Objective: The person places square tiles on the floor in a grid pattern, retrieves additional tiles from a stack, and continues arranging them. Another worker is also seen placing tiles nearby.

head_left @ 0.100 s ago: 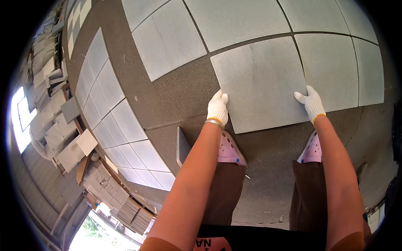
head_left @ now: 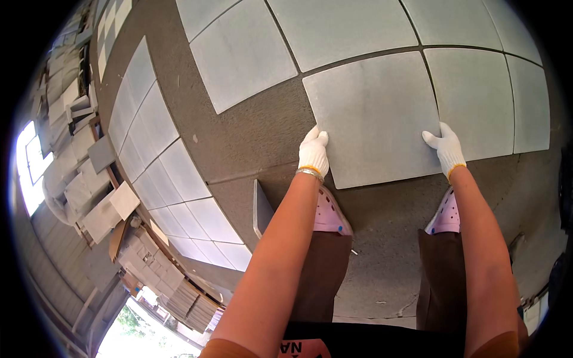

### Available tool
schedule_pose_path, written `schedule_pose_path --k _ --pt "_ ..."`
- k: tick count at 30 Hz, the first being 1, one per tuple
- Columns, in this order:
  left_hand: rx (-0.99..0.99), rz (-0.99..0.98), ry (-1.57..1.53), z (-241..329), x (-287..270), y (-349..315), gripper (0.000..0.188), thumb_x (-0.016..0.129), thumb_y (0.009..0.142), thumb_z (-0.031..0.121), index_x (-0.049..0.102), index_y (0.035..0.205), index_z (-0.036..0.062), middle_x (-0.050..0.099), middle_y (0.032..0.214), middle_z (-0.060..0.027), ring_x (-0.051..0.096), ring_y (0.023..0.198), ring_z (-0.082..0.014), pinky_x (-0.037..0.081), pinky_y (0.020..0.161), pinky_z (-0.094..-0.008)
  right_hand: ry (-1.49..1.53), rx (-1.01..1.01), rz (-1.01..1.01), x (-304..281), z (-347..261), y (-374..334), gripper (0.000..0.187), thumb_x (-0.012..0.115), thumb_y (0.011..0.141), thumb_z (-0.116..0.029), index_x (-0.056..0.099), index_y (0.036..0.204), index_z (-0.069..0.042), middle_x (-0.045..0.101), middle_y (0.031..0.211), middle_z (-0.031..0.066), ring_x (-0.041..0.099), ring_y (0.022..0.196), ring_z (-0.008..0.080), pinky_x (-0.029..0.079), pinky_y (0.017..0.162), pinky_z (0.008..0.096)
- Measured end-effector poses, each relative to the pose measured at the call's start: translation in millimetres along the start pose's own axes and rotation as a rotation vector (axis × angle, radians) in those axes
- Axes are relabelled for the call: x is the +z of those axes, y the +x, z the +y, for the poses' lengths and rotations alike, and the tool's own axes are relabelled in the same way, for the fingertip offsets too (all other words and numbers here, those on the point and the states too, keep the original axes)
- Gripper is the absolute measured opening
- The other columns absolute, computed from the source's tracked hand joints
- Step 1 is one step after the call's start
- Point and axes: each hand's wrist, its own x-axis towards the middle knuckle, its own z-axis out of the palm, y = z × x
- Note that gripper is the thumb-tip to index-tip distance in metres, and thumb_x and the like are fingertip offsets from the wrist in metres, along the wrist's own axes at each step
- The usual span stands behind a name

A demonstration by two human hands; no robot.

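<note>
A large square pale grey stone tile point(head_left: 376, 119) lies in front of my feet, beside the front row of similar tiles. My left hand point(head_left: 313, 152), in a white knit glove, grips its left edge with the thumb near the rim. On the opposite side, my gloved right hand point(head_left: 444, 148) holds the right edge, its thumb on the top face and its other fingers along the side. The fingers' undersides are hidden. A narrow dark gap separates this tile from the neighbouring tile point(head_left: 471, 101) on the right.
More tiles point(head_left: 346, 30) lie in rows beyond. Another tile grid point(head_left: 179, 173) is at the left. A slab point(head_left: 260, 209) stands on edge by my left forearm. My pink clogs point(head_left: 330, 215) are on the concrete floor point(head_left: 382, 256). Stacked slabs point(head_left: 149, 262) line the far left.
The view has shifted very slightly. Both hands keep the same hold on the tile, with no clear movement of it against its neighbours.
</note>
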Motion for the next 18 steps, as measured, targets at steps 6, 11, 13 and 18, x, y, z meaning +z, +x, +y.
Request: schedule_pose_path --k 6,11,13,18 --pt "-0.020 0.028 0.107 3 -2 10 0.039 0.047 0.096 0.007 0.054 0.135 0.0054 0.059 0.129 -0.0072 0.055 0.112 -0.0184 0.044 0.095 -0.0356 0.090 -0.067 0.011 6 2 3 0.039 0.070 0.086 -0.013 0.058 0.118 0.005 0.066 0.108 0.0095 0.059 0.095 0.0163 0.047 0.086 0.0307" --pt "-0.047 0.056 0.208 18 6 3 0.040 0.051 0.096 0.011 0.055 0.135 0.0082 0.060 0.124 -0.0055 0.054 0.112 -0.0204 0.041 0.098 -0.0449 0.058 -0.043 0.006 3 -5 4 0.038 0.070 0.086 -0.013 0.058 0.118 0.003 0.066 0.105 0.0090 0.060 0.090 0.0153 0.048 0.082 0.0307" --pt "-0.069 0.059 0.243 22 8 2 0.040 0.052 0.095 0.012 0.055 0.135 0.0084 0.060 0.125 -0.0056 0.054 0.112 -0.0213 0.040 0.099 -0.0467 0.071 -0.008 0.006 4 -13 0 0.039 0.070 0.086 -0.014 0.058 0.118 0.004 0.066 0.105 0.0100 0.061 0.089 0.0164 0.049 0.082 0.0316" --pt "-0.020 0.001 0.366 23 0 7 0.038 0.050 0.095 0.014 0.057 0.132 0.0062 0.063 0.117 -0.0042 0.059 0.101 -0.0184 0.049 0.090 -0.0407 -0.167 0.028 0.028 2 -14 9 0.046 0.072 0.085 -0.021 0.055 0.118 0.006 0.065 0.105 0.0153 0.061 0.091 0.0221 0.048 0.084 0.0351"
